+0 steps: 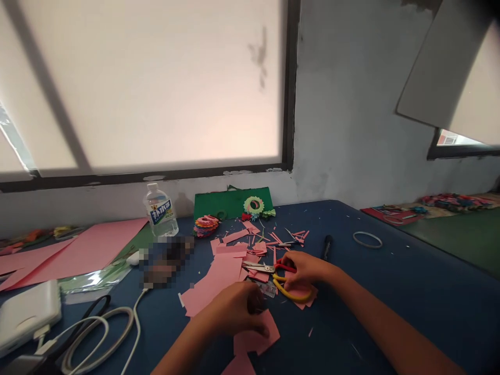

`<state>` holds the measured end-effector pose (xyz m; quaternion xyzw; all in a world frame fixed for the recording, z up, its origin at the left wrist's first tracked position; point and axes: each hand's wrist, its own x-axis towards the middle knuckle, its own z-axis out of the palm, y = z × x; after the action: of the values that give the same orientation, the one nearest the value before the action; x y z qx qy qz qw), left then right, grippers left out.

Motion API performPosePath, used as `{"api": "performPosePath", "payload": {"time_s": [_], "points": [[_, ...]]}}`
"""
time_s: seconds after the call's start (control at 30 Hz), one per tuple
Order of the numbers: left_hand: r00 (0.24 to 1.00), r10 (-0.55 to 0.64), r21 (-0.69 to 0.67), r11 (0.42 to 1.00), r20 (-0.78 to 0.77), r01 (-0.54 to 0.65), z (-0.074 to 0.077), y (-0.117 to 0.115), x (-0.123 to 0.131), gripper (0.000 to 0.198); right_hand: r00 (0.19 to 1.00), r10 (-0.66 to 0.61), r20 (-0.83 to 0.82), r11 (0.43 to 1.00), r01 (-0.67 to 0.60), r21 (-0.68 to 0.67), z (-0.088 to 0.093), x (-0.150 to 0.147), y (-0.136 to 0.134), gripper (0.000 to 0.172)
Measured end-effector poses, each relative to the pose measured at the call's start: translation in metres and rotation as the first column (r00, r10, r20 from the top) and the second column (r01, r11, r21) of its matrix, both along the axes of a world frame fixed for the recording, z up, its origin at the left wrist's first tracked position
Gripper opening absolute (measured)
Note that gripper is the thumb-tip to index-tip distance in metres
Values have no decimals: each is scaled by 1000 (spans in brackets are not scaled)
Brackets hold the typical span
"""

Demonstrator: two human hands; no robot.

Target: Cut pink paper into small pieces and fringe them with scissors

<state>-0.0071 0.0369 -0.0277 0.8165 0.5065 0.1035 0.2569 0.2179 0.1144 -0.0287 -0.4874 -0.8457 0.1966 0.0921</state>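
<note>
My right hand point(303, 270) is closed around the handles of a pair of scissors point(291, 292), one loop yellow and one red. Their metal blades point left over pink paper scraps. To the left, my left hand point(234, 310) is held with its thumb and curled fingers apart, above a cut piece of pink paper point(260, 341). Whether the thumb touches that paper I cannot tell. A small clear plastic thing point(268, 288) lies just beyond these fingers. Larger pink paper strips point(219, 278) spread out past my left hand, and more pink paper lies under my right hand.
Behind stand a water bottle point(159, 211) and a green board point(233, 200) with folded paper rings point(206, 226) before it. A black pen point(327, 247) and a clear ring point(367, 240) lie right. White cables point(130, 312) and a power bank point(31, 312) are left.
</note>
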Motion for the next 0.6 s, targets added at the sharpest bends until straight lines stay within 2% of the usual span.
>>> {"api": "performPosePath", "payload": {"time_s": [0.1, 0.17, 0.23, 0.3, 0.47, 0.53, 0.6], "points": [[999, 13, 17, 1000, -37, -12, 1, -8, 10, 43, 1000, 4, 15, 1000, -4, 8, 5, 1, -5, 38], [999, 27, -36, 999, -30, -28, 1, -12, 14, 39, 1000, 13, 12, 1000, -13, 22, 10, 1, -7, 29], [998, 56, -136, 989, 16, -53, 2, -14, 15, 30, 1000, 9, -15, 998, -8, 59, 16, 5, -6, 30], [992, 106, -178, 980, 71, -92, 2, -13, 15, 24, 998, -35, -57, 992, 42, 119, 20, 14, -1, 37], [951, 225, -116, 972, 210, -204, 0, -2, 12, 58, 957, -268, -110, 927, 287, 240, 15, 41, 19, 40], [960, 192, -40, 981, 205, -188, -1, 3, 10, 47, 944, -315, -94, 913, 329, 242, 10, 48, 26, 37], [977, 145, 87, 983, 159, -160, -2, 6, 6, 23, 943, -324, -72, 915, 331, 230, 7, 49, 28, 32]]}}
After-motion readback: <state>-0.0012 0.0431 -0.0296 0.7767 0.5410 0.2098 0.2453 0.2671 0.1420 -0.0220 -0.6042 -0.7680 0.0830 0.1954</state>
